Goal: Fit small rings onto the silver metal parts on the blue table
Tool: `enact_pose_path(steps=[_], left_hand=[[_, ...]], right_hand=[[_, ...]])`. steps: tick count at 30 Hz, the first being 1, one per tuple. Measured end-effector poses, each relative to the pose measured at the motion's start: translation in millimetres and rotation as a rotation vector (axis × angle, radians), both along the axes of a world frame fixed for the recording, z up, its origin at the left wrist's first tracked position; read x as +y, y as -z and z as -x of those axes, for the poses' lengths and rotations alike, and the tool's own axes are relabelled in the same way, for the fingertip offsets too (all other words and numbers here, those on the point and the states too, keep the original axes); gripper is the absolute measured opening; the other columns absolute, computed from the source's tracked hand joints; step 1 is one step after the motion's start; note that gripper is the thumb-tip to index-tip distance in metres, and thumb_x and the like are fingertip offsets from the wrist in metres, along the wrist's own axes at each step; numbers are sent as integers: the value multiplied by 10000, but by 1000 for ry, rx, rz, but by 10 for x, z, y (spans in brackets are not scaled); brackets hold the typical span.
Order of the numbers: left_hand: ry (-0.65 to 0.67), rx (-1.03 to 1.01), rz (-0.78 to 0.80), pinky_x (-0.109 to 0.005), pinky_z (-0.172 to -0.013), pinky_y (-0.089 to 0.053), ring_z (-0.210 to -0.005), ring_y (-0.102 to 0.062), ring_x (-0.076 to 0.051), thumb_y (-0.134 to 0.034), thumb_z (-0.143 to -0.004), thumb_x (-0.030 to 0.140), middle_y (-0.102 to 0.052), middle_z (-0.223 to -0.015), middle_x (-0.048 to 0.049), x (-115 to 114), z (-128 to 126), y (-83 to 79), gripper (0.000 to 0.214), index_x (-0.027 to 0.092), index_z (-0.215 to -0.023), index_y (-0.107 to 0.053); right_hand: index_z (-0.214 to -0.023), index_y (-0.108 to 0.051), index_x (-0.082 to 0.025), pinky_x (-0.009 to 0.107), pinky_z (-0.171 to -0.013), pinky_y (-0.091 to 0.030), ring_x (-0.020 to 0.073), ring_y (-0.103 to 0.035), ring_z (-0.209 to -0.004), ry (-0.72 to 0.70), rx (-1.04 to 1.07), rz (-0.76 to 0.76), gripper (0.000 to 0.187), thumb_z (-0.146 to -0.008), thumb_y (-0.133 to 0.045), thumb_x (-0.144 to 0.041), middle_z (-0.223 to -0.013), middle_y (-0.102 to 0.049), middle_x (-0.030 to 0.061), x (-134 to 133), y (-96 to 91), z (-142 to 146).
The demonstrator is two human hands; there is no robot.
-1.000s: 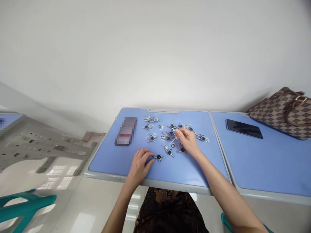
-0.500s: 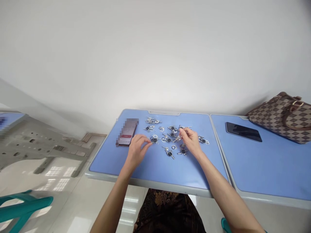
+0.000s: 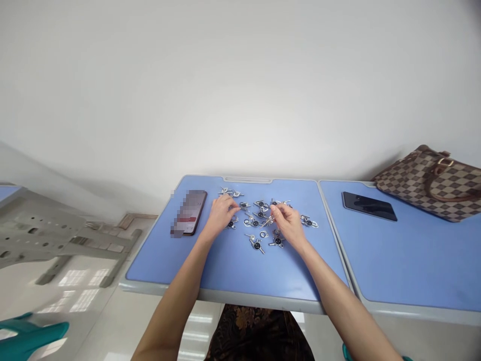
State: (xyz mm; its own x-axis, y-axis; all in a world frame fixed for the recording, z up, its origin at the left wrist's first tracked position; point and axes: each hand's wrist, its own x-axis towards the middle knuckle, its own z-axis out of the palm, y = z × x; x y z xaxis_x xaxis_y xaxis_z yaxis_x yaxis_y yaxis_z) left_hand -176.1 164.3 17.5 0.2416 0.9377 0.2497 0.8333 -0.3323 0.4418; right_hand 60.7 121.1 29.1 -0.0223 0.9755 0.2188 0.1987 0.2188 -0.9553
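A blue-topped table (image 3: 158,265) stands against a white wall. The right hand (image 3: 287,225) pinches a thin silver pin (image 3: 267,221) between its fingertips, amid a scatter of small metal fittings with black centres (image 3: 259,213). The left hand (image 3: 221,215), fingers drawn together, is just beside one fitting (image 3: 244,205); whether it grips that, I cannot tell. A blurred phone (image 3: 188,213) lies left of the scatter, and a dark phone (image 3: 369,206) and checkered handbag (image 3: 428,185) sit on the next table (image 3: 394,260) at right.

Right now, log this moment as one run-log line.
left hand: near small silver-and-black metal pieces | right hand: pinches thin silver metal pin | surface: blue tabletop
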Motion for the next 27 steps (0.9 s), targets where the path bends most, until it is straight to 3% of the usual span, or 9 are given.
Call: enact_pose_path(steps=[12,19,23,27], left_hand=[[-24,0,-28,-387,-881,-366,-1007,-577,-225,-599,-879,221,-661,-961,-47,-27,-13,43,121,217,-853,-717],[-209,-266,-126,-321,-831,-456,-860,-603,-182,-565,-864,262,-664,-894,-39,-69,335,-16,156,198,-838,-705],[-328,-301,-87,-304,-786,-479,-796,-595,-172,-567,-841,277,-664,-875,-43,-51,526,-10,167,182,-868,-702],[-330,-279,-69,-297,-771,-486,-785,-598,-170,-553,-829,250,-672,-876,-37,-43,562,22,178,190,-913,-698]], right_hand=[[-695,-593,-181,227,-457,-342,90,-420,-450,42,23,-13,405,-891,-547,-532,-546,-503,-38,58,45,-81],[-663,-570,-179,225,-416,-320,84,-391,-405,212,173,-7,440,-858,-575,-574,-481,-462,-52,125,-50,-232],[-653,-567,-179,227,-414,-313,82,-385,-398,217,210,2,443,-854,-581,-574,-473,-458,-52,134,-58,-238],[-649,-566,-182,231,-413,-309,84,-376,-399,203,205,15,449,-847,-583,-585,-469,-448,-54,117,-57,-218]])
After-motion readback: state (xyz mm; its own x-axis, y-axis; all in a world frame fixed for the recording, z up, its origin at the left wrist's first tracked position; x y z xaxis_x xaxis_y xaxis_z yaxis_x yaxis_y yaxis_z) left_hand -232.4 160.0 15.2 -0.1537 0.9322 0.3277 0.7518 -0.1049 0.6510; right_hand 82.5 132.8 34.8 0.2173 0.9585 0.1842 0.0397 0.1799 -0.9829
